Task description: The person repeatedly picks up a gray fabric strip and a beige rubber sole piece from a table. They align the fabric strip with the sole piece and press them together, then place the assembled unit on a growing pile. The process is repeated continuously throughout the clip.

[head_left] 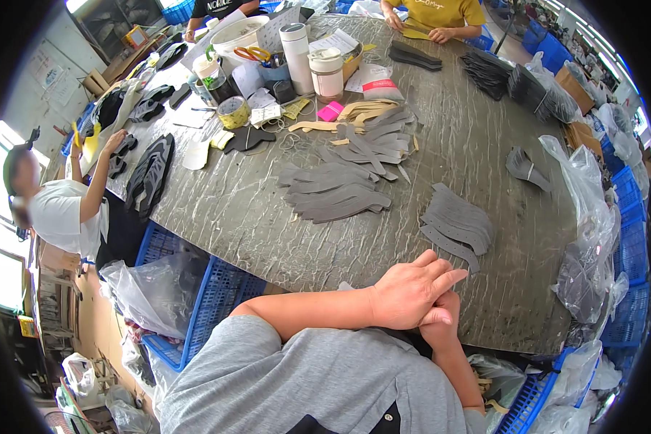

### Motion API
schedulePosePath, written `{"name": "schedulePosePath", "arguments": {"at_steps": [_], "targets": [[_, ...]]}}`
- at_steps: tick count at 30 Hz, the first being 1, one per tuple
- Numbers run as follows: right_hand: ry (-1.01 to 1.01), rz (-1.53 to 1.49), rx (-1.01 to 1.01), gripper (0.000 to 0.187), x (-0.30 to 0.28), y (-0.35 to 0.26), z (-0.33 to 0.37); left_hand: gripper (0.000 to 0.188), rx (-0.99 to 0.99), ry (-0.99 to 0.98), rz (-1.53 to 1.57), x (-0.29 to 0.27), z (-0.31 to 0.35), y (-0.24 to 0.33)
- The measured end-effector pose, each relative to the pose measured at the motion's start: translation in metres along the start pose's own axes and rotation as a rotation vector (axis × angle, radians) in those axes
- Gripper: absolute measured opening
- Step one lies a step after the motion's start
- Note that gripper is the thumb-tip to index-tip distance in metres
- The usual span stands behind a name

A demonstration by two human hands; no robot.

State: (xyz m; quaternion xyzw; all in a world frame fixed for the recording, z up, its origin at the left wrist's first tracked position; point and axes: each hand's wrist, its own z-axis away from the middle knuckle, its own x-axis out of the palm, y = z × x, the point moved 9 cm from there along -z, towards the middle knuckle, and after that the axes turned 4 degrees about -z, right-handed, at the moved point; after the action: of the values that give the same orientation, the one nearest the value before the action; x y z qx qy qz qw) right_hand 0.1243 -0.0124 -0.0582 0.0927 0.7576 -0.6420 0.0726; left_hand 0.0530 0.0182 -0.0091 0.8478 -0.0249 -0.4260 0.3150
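Basically, scanning left to right. Far left: a co-worker (65, 206) in a white shirt sits at the table edge, one hand (113, 141) on dark cut pieces (150, 173) stacked at the left rim. Below them, blue plastic crates (213, 296) and clear plastic bags (148, 289) sit under the near-left edge of the table.

Grey marbled table (267, 224) fills the middle. Far-left-centre clutter: roll of tape (232, 111), scissors with orange handles (252, 53), a white cylinder flask (295, 47), a lidded jar (327, 72), a pink block (330, 111).

Centre: a fan of grey cut pieces (336, 192), with more grey and tan strips (372, 123) just beyond it.

Near centre-right: the left hand (409, 293) lies flat, fingers loose, holding nothing, resting on top of the right hand (441, 318). Right hand is mostly covered; it looks relaxed under the left, thumb showing, grasping nothing visible. Both sit at the near table edge, forearms crossed.

Nearest item to the hands: a small stack of grey cut pieces (456, 224), just beyond the fingertips, not touching.

Right: a tied grey bundle (526, 168), dark stacks (495, 72) far right, clear bags (589, 239) along the right rim, more blue crates (629, 246) beyond.

Far edge: another person in a yellow shirt (441, 11), hands on the table.
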Motion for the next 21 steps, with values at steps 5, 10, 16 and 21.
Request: {"name": "schedulePosePath", "arguments": {"at_steps": [5,10,16,21], "targets": [[-0.001,-0.117,0.132,0.022,0.001,0.014,0.002,0.089,-0.030,-0.081,0.053,0.004,0.001,0.001],[0.028,-0.474,0.201,0.027,0.008,0.031,0.008,0.088,0.019,-0.030,0.159,0.001,0.000,0.001],[0.053,-0.675,0.256,0.017,0.005,0.027,0.003,0.082,-0.034,0.033,0.233,-0.008,0.003,-0.024],[0.043,-0.103,0.068,0.019,0.000,0.002,-0.001,0.091,-0.021,-0.011,0.049,-0.005,-0.001,-0.008]]}}
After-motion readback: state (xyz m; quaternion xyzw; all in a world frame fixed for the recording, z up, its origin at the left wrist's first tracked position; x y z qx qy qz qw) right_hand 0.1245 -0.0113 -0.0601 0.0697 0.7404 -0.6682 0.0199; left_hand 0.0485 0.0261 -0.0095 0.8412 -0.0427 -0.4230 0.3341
